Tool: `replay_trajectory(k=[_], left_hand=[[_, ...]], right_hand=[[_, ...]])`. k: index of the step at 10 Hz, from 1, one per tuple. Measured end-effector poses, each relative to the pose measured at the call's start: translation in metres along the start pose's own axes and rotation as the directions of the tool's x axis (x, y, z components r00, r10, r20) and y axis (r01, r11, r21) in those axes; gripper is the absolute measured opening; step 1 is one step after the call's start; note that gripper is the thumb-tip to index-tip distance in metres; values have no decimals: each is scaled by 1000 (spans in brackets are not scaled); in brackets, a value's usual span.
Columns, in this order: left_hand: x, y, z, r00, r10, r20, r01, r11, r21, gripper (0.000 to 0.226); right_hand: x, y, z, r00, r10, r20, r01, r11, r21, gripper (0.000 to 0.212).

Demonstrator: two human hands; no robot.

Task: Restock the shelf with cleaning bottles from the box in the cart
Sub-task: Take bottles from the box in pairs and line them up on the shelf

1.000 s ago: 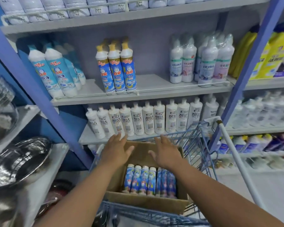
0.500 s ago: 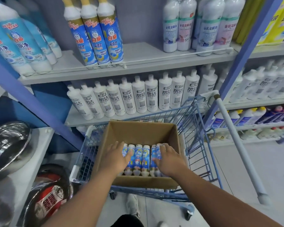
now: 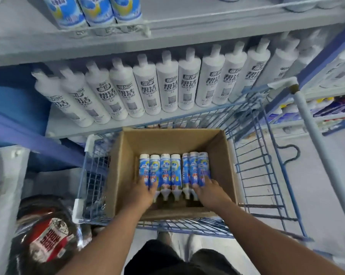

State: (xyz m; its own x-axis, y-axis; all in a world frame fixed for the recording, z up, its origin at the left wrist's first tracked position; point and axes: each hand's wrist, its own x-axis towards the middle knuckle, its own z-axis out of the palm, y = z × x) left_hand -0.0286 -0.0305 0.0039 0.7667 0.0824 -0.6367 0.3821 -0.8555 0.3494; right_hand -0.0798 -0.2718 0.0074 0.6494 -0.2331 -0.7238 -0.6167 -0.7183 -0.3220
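Cardboard box (image 3: 221, 155) sits in the blue wire cart (image 3: 267, 175), open at the top. Seven blue-labelled cleaning bottles (image 3: 174, 171) lie side by side on the box floor, caps toward the person and bases toward the shelf (image 3: 100, 128).

Difference from the frame half a second ago: the view has tilted further down, so the box fills more of the picture and only the bases of the blue bottles on the upper shelf (image 3: 207, 20) remain visible. Both hands have slid lower on the row, toward the neck ends of the bottles.

Left hand (image 3: 142, 192): palm down on the left end of the row, fingers lying over the two leftmost bottles and slightly bent. A firm grasp is not confirmed; whether the fingers wrap under a bottle cannot be told.

Right hand (image 3: 209, 191): palm down on the right end of the row, fingers spread across the lower part of the rightmost bottles. Whether it is grasping cannot be told.

No bottle is lifted; all seven rest in the box.

Behind the cart, a row of white bottles (image 3: 167, 86) stands on the shelf, leaning in the wide-angle view. At lower left lies a dark wrapped item with a red-and-white label (image 3: 48, 241). The cart handle (image 3: 322, 155) runs down the right side.
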Motion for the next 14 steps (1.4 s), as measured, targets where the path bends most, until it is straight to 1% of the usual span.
replay_trajectory(k=[1, 2, 3, 4, 5, 6, 7, 8, 9, 10, 11, 12, 13, 14], left_hand=[[28, -6, 5, 996, -60, 65, 67, 992, -104, 50], [56, -11, 13, 987, -114, 111, 135, 969, -206, 47], [85, -22, 31, 962, -192, 195, 243, 926, -289, 63], [102, -29, 46, 934, -264, 240, 341, 859, -382, 55], [113, -31, 57, 905, -320, 279, 417, 794, -442, 49], [129, -40, 74, 867, -403, 293, 496, 749, -439, 53], [139, -49, 91, 811, -508, 291, 584, 677, -448, 61], [151, -50, 105, 784, -548, 291, 613, 608, -504, 60], [168, -52, 116, 746, -606, 278, 648, 561, -515, 59], [179, -57, 120, 715, -652, 253, 658, 506, -557, 56], [181, -67, 125, 736, -650, 189, 607, 509, -610, 57], [177, -72, 131, 791, -596, 140, 546, 583, -601, 59], [175, -72, 131, 809, -575, 127, 533, 624, -571, 63], [171, -71, 126, 821, -558, 122, 520, 642, -563, 63]], right_hand=[[17, -4, 10, 992, 120, 25, -122, 989, 80, 79], [40, -2, 20, 969, 236, 71, -246, 952, 185, 69], [56, -3, 26, 947, 308, 93, -322, 919, 226, 61], [84, 17, 38, 944, 299, 141, -319, 935, 153, 53], [106, 30, 52, 879, 433, 201, -477, 803, 357, 76], [132, 48, 66, 812, 530, 243, -577, 670, 467, 67], [148, 49, 74, 778, 558, 288, -621, 611, 491, 56], [160, 47, 87, 785, 551, 283, -615, 639, 462, 51], [161, 45, 96, 832, 504, 233, -555, 746, 368, 57], [156, 47, 105, 876, 453, 167, -483, 826, 291, 45], [149, 42, 113, 882, 457, 112, -453, 889, -60, 43], [147, 37, 113, 879, 473, 59, -460, 874, -160, 50], [151, 40, 109, 822, 565, 65, -565, 797, 214, 45], [152, 39, 104, 770, 629, 110, -608, 669, 428, 58]])
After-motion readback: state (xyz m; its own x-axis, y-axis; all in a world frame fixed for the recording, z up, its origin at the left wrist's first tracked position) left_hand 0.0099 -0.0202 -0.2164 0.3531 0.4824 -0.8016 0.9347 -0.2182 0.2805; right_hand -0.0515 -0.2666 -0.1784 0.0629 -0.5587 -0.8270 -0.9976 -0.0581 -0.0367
